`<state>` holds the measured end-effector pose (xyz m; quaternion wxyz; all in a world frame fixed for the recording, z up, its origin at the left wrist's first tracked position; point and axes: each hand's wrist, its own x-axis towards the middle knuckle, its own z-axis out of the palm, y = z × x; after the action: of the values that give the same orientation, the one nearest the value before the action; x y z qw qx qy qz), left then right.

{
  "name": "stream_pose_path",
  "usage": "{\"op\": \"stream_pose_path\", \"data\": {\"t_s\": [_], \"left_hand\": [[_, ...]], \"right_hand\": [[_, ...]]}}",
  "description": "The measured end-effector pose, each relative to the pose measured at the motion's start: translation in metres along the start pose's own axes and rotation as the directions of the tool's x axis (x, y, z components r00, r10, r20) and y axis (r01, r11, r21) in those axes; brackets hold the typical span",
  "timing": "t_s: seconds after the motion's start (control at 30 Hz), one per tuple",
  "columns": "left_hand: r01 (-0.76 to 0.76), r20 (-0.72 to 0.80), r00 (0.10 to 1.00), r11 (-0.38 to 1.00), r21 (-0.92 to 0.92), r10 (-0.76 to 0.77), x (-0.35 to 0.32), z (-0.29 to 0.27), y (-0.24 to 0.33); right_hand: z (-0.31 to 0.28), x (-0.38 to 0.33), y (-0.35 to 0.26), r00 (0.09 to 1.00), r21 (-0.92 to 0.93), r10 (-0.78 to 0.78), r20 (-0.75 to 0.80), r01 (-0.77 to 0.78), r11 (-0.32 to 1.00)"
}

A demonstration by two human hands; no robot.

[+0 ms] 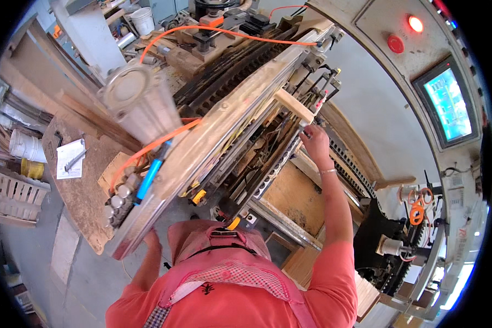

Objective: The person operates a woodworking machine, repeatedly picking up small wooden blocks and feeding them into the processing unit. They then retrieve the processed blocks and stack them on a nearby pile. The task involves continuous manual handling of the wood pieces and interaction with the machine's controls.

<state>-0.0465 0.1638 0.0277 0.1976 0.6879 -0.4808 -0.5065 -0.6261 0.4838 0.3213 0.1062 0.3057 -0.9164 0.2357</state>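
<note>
My right hand (pixel 315 143) reaches far forward into the machine, its fingers closed at a small dark part by the end of a metal rail. What they grip is too small to make out. Just beyond the fingertips lies a light wooden block (pixel 294 106), set across the rails. My left hand (pixel 152 239) hangs low beside the near end of a long pale beam (pixel 186 145); its fingers are hidden behind that beam. A blue air gun or tube-like handle (pixel 149 180) on an orange hose lies along the beam, close to several round silver fittings (pixel 124 191).
A control panel with a lit screen (pixel 448 104) and red button (pixel 396 44) stands at the right. A large metal cylinder (pixel 139 101) rises at the left above the beam. A worn board (pixel 87 186) carries paper and a tool. Toothed black chain (pixel 350 169) runs behind my right hand.
</note>
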Motion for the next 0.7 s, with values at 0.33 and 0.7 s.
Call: {"op": "stream_pose_path", "data": {"t_s": [0.33, 0.7], "left_hand": [[-0.887, 0.726, 0.311, 0.461, -0.01, 0.614, -0.279, 0.161, 0.242], [-0.905, 0.833, 0.297, 0.415, 0.09, 0.467, -0.283, 0.2, 0.227]], "right_hand": [[0.036, 0.096, 0.025, 0.984, -0.221, -0.035, 0.175, 0.073, 0.973], [0.046, 0.117, 0.038, 0.942, -0.245, 0.015, 0.334, 0.071, 0.967]]}}
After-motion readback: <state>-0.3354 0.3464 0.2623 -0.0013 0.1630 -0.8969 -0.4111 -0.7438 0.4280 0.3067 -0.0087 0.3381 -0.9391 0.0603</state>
